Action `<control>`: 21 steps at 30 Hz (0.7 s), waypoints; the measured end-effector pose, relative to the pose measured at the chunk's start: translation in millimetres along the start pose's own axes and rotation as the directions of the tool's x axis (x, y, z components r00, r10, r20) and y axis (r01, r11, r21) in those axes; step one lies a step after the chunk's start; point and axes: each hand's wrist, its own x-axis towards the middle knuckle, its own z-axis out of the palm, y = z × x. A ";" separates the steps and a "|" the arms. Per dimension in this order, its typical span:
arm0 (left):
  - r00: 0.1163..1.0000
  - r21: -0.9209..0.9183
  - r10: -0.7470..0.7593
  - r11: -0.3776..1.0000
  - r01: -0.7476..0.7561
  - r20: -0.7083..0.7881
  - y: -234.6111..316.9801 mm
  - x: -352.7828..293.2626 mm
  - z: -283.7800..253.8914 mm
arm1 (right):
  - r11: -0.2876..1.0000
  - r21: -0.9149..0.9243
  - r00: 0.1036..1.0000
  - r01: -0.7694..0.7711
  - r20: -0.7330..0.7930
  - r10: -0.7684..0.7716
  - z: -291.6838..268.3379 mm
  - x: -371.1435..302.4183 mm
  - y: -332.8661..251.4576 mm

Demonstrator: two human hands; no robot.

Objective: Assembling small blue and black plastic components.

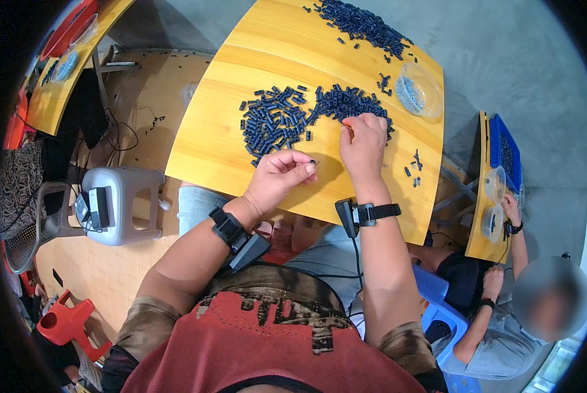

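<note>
My left hand (281, 175) is closed in a pinch over the table's near edge. Between its thumb and fingertips shows the end of a small black cylindrical part (312, 162). My right hand (364, 145) reaches to the near side of a dark pile of small black parts (346, 101); its fingers are curled together, and their tips and anything in them are hidden. To the left, close beyond my left hand, spreads a heap of short black tube-like pieces (272, 121). Both wrists wear black straps with a device.
On the yellow wooden table (208, 131) a larger black heap (362, 27) lies at the far side. A clear bowl (431, 88) with small light-blue pieces stands right, with loose black bits (416, 160) nearer. Another person (496, 327) works at the right; a grey stool (119, 203) stands left.
</note>
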 end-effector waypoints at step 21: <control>1.000 -0.050 -0.017 0.999 0.017 -0.015 0.4 -1.3 1.1 | 0.947 0.124 0.955 -0.295 0.054 0.290 -67.4 -101.1 23.6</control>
